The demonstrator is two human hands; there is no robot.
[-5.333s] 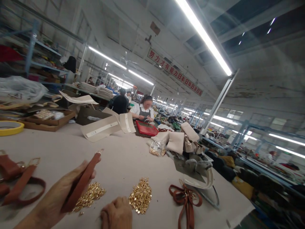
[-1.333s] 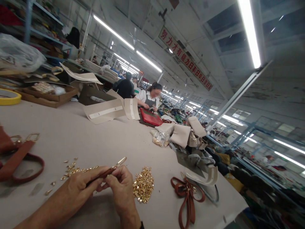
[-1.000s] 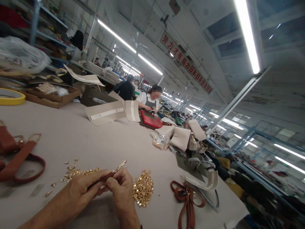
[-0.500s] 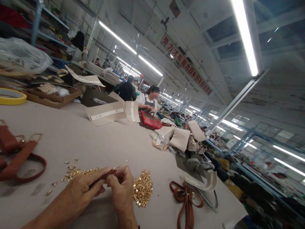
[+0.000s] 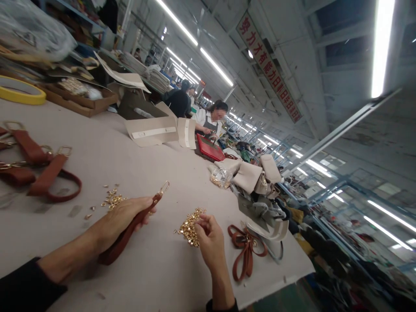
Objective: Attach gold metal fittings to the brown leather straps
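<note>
My left hand (image 5: 130,212) is closed around a brown leather strap (image 5: 125,237), which slants up and away over the table. At its far end a gold metal loop (image 5: 165,186) sticks out, with small studs just below it. My right hand (image 5: 209,236) is at the right side of a pile of gold rivets (image 5: 188,227), thumb and fingertips curled together at the pile's edge. Anything between those fingertips is too small to make out. A smaller scatter of gold rivet pieces (image 5: 113,198) lies beyond my left wrist.
More brown straps with gold buckles (image 5: 53,173) lie at the left, and a looped bundle of brown straps (image 5: 245,249) at the right. Yellow tape (image 5: 22,93), a cardboard tray (image 5: 87,106), beige bag panels (image 5: 152,132) and a red bag (image 5: 209,149) stand farther back. A person (image 5: 211,119) works across the table.
My right hand has left the strap and moved right to the rivet pile. My left hand still holds the strap, now more fully in view. The whole view has shifted.
</note>
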